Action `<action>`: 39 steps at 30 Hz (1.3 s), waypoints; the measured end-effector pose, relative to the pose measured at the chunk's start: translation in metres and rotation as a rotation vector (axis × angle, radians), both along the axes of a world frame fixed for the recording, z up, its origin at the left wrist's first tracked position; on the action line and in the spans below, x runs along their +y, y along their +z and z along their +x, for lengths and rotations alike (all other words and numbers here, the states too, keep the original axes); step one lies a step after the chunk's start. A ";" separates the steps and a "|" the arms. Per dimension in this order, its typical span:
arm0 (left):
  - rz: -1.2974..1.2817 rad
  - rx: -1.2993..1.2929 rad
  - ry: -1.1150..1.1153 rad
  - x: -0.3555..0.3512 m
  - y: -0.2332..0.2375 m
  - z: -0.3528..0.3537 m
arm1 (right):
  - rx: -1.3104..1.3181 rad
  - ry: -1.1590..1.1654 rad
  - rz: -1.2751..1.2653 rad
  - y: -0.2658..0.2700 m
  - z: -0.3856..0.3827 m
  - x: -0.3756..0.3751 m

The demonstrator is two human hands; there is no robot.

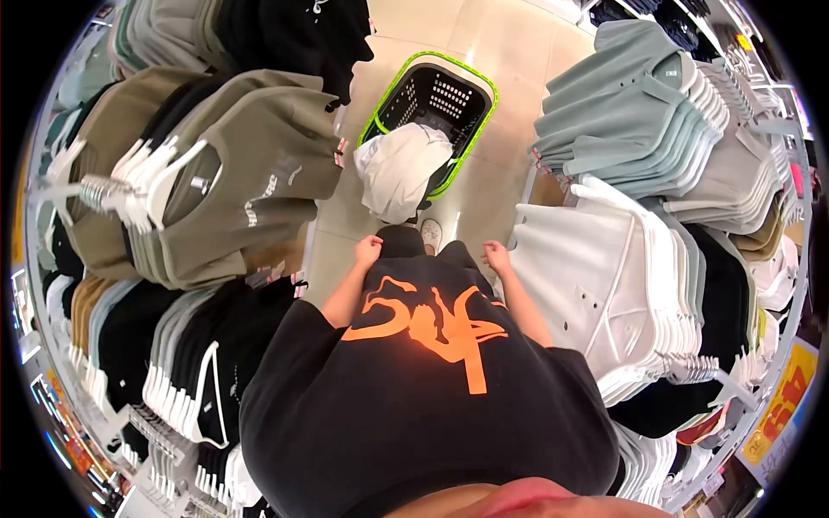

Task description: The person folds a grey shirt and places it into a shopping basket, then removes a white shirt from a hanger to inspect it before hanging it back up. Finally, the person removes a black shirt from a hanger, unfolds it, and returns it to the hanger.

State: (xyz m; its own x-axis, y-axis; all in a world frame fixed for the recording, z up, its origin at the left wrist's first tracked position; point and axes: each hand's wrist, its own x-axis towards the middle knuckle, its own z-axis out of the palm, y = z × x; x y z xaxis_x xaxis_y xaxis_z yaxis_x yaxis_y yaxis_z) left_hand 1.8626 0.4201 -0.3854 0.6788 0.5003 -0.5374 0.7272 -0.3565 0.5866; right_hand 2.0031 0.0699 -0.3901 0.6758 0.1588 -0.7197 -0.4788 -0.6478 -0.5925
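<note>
Hands, two, bare, recorded at the front hem of a black T-shirt point(414, 406) with an orange print: left hand point(369, 250) curled into a loose fist at the hem's left side, right hand point(498, 256) likewise curled at its right side; whether cloth is pinched in either fist cannot be told. Nearest loose item: white garment point(401, 173), bundled and draped over the near rim of a black basket point(471, 82) edged in green, which is set on the tiled floor point(501, 34) straight ahead, in the aisle between the racks; much of the garment hangs outside that near rim. One pale shoe point(430, 233) is seen on the floor just beside the hanging cloth. Left of the aisle: olive sweatshirts point(259, 164) on white hangers point(155, 181), black tops point(233, 345) on the nearer rail. Right of the aisle: white tops point(587, 285), sage-green tops point(622, 112) beyond them. Risks, as judged: the white garment could slide over the near rim onto the floor, its weight being carried largely outside; the trailing cloth could be trodden on by the shoe so close by; the basket could be knocked by a forward step, since it sits directly in the path; a hanger could be dragged off by an elbow, the packed rails being near on both sides.
</note>
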 end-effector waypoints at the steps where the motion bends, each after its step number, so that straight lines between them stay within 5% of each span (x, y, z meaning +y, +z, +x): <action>1: -0.011 0.025 -0.018 0.005 -0.003 0.010 | -0.023 0.024 0.003 0.003 0.003 0.004; 7: -0.113 0.221 -0.342 0.054 -0.035 0.104 | 0.145 -0.211 0.003 0.001 -0.004 0.021; 11: -0.038 0.256 -0.432 0.067 -0.065 0.171 | 0.277 -0.091 -0.096 0.007 0.009 0.049; 18: 0.219 0.379 -0.383 0.049 -0.107 0.246 | -0.105 0.197 -0.213 -0.043 0.085 0.126; 20: 0.349 0.368 -0.367 0.031 -0.113 0.265 | -0.063 -0.077 0.072 -0.063 0.097 0.156; 23: 0.720 0.506 -0.584 0.010 -0.186 0.266 | 0.187 -0.358 0.303 -0.021 0.126 0.203; 24: 0.734 0.534 -0.660 0.010 -0.187 0.271 | 0.175 -0.297 0.296 -0.025 0.122 0.205; 26: 0.758 0.578 -0.814 0.012 -0.173 0.284 | 0.143 -0.178 0.282 -0.029 0.114 0.203; 29: 0.432 0.534 -0.664 0.030 -0.161 0.293 | 0.109 -0.048 0.179 -0.063 0.090 0.174; 33: 0.320 0.096 -0.435 0.062 -0.132 0.279 | 0.182 -0.113 0.011 -0.064 0.090 0.131; 39: 0.023 -0.536 -0.011 0.070 -0.015 0.301 | 0.088 -0.026 -0.090 -0.038 0.114 0.104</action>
State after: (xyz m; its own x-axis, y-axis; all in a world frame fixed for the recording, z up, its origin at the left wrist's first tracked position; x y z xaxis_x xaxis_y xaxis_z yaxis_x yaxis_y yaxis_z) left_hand 2.1640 0.4903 -0.4003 0.8603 0.4993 -0.1034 0.3241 -0.3790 0.8668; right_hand 2.1174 0.1744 -0.4284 0.6128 0.0738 -0.7868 -0.5437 -0.6832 -0.4875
